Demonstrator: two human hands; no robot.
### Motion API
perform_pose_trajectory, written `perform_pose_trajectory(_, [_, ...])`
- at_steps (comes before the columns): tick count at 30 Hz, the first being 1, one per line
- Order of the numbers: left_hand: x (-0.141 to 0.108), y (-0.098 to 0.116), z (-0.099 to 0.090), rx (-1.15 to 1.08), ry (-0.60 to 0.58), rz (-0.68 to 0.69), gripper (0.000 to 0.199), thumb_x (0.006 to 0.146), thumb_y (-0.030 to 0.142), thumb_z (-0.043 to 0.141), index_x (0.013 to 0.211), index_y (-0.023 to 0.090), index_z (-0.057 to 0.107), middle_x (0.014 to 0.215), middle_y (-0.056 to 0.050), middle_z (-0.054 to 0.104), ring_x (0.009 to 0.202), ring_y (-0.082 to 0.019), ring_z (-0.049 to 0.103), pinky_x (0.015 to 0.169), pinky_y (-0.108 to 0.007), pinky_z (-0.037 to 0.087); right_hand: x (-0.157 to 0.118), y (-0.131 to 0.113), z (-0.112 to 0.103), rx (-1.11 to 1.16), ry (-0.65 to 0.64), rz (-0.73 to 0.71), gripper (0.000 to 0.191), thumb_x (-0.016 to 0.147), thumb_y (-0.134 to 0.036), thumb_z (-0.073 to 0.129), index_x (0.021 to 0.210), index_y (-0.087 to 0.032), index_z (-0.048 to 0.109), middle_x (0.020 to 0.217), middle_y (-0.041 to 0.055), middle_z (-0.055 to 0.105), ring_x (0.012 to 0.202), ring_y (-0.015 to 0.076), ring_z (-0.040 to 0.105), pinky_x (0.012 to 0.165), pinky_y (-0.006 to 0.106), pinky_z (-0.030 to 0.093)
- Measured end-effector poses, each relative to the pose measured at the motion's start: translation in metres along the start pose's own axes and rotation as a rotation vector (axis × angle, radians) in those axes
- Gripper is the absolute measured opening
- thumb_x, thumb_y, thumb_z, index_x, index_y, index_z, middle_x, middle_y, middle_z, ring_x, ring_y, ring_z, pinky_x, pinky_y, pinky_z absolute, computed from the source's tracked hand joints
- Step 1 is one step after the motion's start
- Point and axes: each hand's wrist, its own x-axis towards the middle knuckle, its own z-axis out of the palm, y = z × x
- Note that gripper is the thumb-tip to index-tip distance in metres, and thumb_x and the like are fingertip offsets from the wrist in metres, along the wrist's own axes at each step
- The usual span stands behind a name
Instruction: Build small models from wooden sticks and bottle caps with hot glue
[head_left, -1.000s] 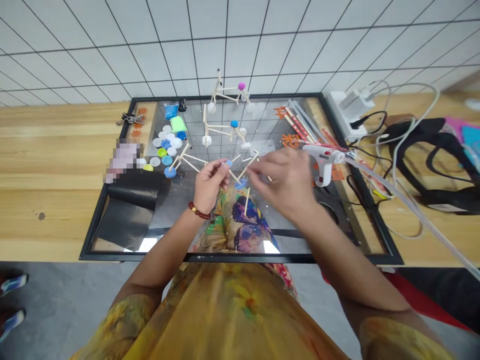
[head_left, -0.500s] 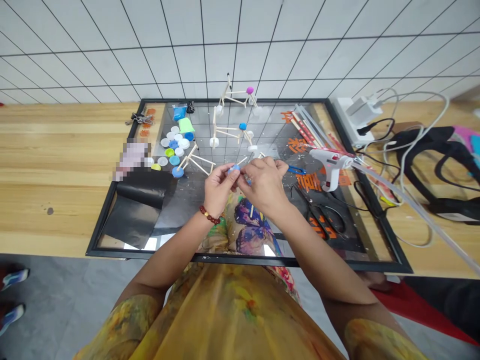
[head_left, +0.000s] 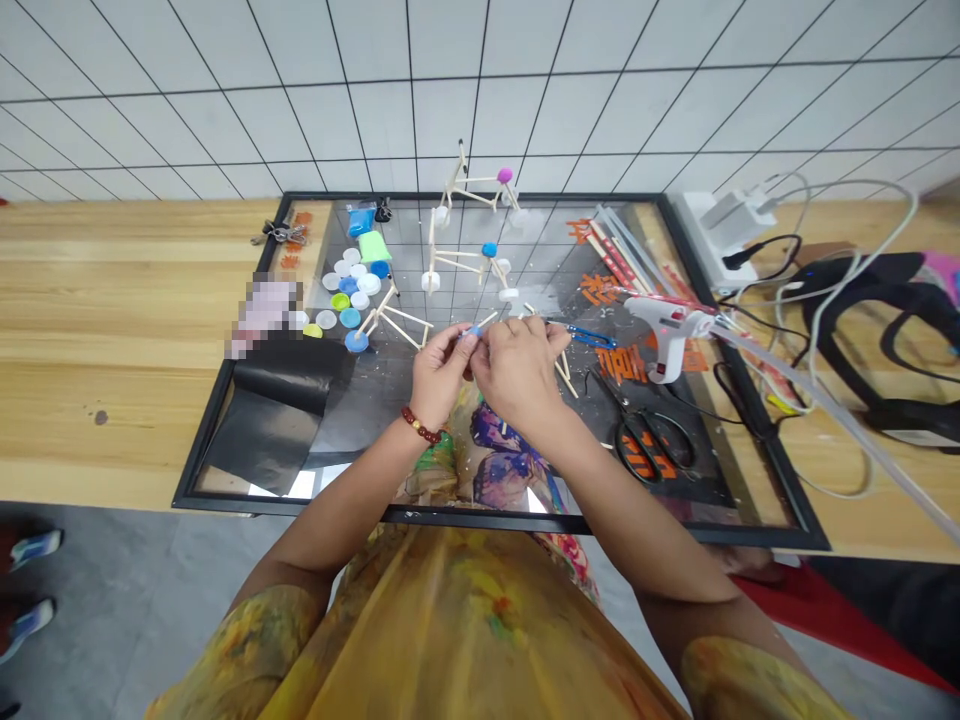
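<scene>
Fingers of left hand (head_left: 441, 375) and right hand (head_left: 517, 370) grip a blue bottle cap (head_left: 472, 331), orange lettering (head_left: 621, 364) nearby unreadable.

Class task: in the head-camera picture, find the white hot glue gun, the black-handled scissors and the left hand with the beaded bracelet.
White hot glue gun (head_left: 664, 325): head view, on its white body.
Black-handled scissors (head_left: 619, 437): head view, on a handle loop.
Left hand (head_left: 441, 375): head view, on the back of the hand.

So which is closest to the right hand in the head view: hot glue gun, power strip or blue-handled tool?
From the right hand:
1. Blue-handled tool, just to its right.
2. Hot glue gun, farther right.
3. Power strip, far right on the wooden table.
</scene>
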Motion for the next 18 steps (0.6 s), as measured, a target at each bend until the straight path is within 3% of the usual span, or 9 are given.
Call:
perform_pose_trajectory(6, [0.001, -0.001, 0.0, -0.062, -0.032, -0.072, 0.043, 0.075, 0.06, 0.078, 0.095, 0.022, 0.076, 0.071, 0.001, 0.067, 0.057, -0.009, 0.055, 0.052, -0.022, 0.046, 0.003, 0.001, -0.005, -0.009, -0.056, 0.012, 0.031, 0.097, -0.027, 0.042, 0.09, -0.014, 0.069, 0.092, 0.0145, 0.066, 0.097, 0.0297, 0.047, 0.084, 0.044, 0.024])
perform_pose_trajectory(10, [0.003, 0.002, -0.003, -0.179, -0.029, -0.152, 0.045, 0.076, 0.061, 0.076, 0.097, 0.02, 0.073, 0.067, 0.002, 0.062, 0.059, -0.009, 0.056, 0.053, -0.021, 0.046, 0.003, 0.008, -0.021, -0.008, 0.062, 0.045, 0.03, 0.097, -0.024, 0.042, 0.102, -0.019, 0.071, 0.1, 0.0115, 0.064, 0.102, 0.0292, 0.045, 0.085, 0.045, 0.023])
perform_pose_trajectory(12, [0.004, 0.003, -0.004, -0.196, -0.027, -0.134, 0.046, 0.075, 0.06, 0.078, 0.099, 0.021, 0.073, 0.067, 0.002, 0.061, 0.061, -0.009, 0.056, 0.054, -0.021, 0.046, 0.003, 0.011, -0.027, 0.002, 0.103, 0.03, 0.03, 0.098, -0.028, 0.043, 0.104, -0.02, 0.072, 0.1, 0.0109, 0.063, 0.104, 0.0299, 0.044, 0.086, 0.045, 0.022])
perform_pose_trajectory(18, [0.001, 0.001, -0.004, -0.149, -0.046, -0.028, 0.044, 0.078, 0.058, 0.076, 0.107, 0.024, 0.075, 0.075, 0.001, 0.067, 0.064, -0.011, 0.058, 0.061, -0.024, 0.05, 0.002, 0.01, -0.025, 0.115, 0.045, -0.066, 0.029, 0.095, -0.036, 0.052, 0.087, -0.021, 0.075, 0.089, 0.0097, 0.064, 0.097, 0.0292, 0.043, 0.083, 0.044, 0.021])
